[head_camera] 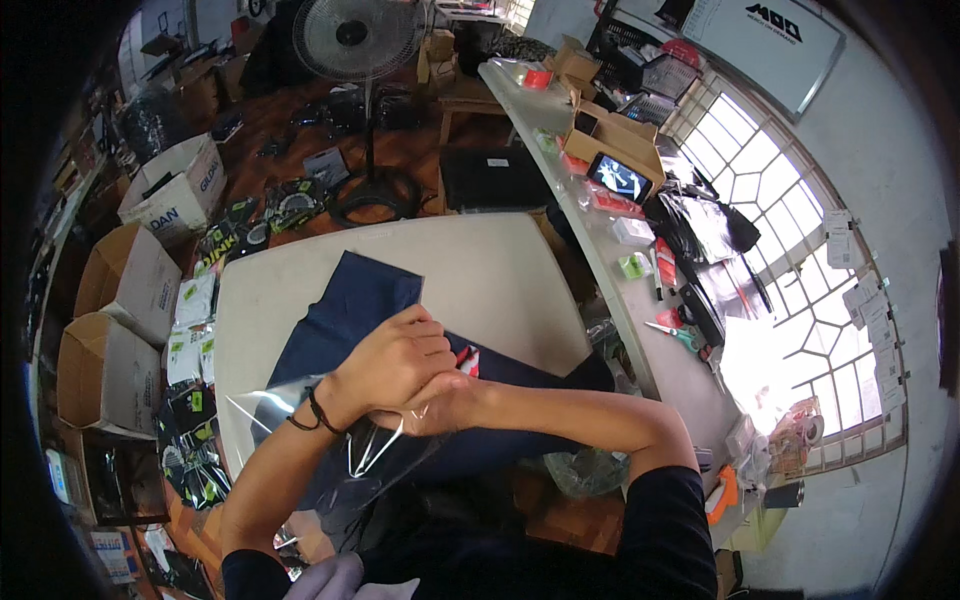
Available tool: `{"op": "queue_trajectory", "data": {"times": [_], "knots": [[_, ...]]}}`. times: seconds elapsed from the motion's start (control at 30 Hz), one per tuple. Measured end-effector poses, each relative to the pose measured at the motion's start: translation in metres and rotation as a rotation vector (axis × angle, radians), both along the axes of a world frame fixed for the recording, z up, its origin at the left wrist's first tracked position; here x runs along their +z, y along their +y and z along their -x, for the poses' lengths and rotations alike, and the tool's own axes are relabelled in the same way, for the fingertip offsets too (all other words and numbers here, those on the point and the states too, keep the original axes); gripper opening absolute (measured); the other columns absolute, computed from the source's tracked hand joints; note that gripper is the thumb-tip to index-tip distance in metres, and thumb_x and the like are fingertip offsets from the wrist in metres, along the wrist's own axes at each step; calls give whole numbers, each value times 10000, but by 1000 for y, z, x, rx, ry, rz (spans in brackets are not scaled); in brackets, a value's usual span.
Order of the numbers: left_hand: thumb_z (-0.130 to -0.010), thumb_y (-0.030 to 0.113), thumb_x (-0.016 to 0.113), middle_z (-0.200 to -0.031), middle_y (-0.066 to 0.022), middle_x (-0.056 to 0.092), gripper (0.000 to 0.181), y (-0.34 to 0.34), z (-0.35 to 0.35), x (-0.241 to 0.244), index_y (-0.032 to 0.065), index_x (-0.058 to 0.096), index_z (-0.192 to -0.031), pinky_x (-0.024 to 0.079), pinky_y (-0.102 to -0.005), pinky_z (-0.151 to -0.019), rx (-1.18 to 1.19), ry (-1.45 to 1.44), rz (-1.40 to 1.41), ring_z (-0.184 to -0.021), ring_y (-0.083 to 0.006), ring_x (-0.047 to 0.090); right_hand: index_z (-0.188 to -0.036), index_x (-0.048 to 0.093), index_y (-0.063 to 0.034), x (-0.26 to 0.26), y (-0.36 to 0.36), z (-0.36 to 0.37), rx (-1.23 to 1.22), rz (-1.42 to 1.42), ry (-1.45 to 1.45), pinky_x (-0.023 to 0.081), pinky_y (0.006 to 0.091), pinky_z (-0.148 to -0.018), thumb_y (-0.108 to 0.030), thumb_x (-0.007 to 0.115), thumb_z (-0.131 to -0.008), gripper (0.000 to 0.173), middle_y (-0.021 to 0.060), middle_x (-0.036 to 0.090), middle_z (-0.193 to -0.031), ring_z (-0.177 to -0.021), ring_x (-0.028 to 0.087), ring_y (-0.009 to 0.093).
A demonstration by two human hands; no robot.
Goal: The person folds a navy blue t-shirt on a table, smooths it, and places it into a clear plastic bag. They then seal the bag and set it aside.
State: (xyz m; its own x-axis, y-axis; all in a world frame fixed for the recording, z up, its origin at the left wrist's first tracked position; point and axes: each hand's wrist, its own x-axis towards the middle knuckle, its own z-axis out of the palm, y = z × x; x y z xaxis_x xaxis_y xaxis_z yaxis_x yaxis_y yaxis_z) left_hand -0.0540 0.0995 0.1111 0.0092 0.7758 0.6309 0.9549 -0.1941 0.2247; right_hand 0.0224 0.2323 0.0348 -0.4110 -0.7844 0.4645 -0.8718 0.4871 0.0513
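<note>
A navy blue garment [352,300] lies spread over the pale table in front of me, with a small red and white print [468,361] showing beside my fingers. My left hand [401,356], a dark band at its wrist, is curled above the cloth; whatever its fingers hold is hidden. Crossing under it, my right hand [435,403] touches it and has clear plastic against its curled fingers. That plastic appears to be a clear plastic bag [360,457], hanging below both hands and sticking out left past my left wrist.
Under the garment is a pale table [510,270]. Along the right runs a long bench [622,300] with scissors [679,334], a phone [619,178] and a cardboard box [615,139]. A pedestal fan [356,34] stands beyond. Cardboard boxes [112,375] and bagged garments [191,352] line the left.
</note>
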Motion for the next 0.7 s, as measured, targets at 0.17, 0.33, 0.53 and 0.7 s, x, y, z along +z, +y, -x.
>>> {"op": "queue_trajectory", "data": {"times": [0.17,0.33,0.53,0.7], "knots": [[-973,359,697,-756,-56,626,366,-12,4,-2,72,660,-747,489,-389,-883,88,7,117,-815,-251,622,-1235,713,-96,-1,-3,9,32,118,-352,566,387,-956,-183,610,-1029,246,108,721,-1202,-1133,701,262],[-981,376,681,-751,-76,584,391,-18,8,0,66,639,-746,479,-415,-867,94,13,119,-803,-283,598,-1261,703,-111,-2,-13,12,12,199,-355,545,402,-1005,-254,596,-1053,275,105,716,-1213,-1176,681,273],[-1055,443,567,-1084,-136,628,402,-21,13,-4,61,693,-1039,462,-491,-970,86,-66,82,-1098,-350,596,-1552,531,-108,12,4,0,-71,-266,-583,385,502,-1221,-636,512,-1049,729,197,574,-1527,-1451,508,394],[-1084,350,523,-1239,-183,660,389,-79,42,-12,17,704,-1172,448,-486,-1094,282,-315,24,-1268,-396,570,-1445,637,-79,35,-1,-2,-72,-129,-382,405,518,-1201,-529,611,-1023,617,144,548,-1561,-1433,505,343]]}}
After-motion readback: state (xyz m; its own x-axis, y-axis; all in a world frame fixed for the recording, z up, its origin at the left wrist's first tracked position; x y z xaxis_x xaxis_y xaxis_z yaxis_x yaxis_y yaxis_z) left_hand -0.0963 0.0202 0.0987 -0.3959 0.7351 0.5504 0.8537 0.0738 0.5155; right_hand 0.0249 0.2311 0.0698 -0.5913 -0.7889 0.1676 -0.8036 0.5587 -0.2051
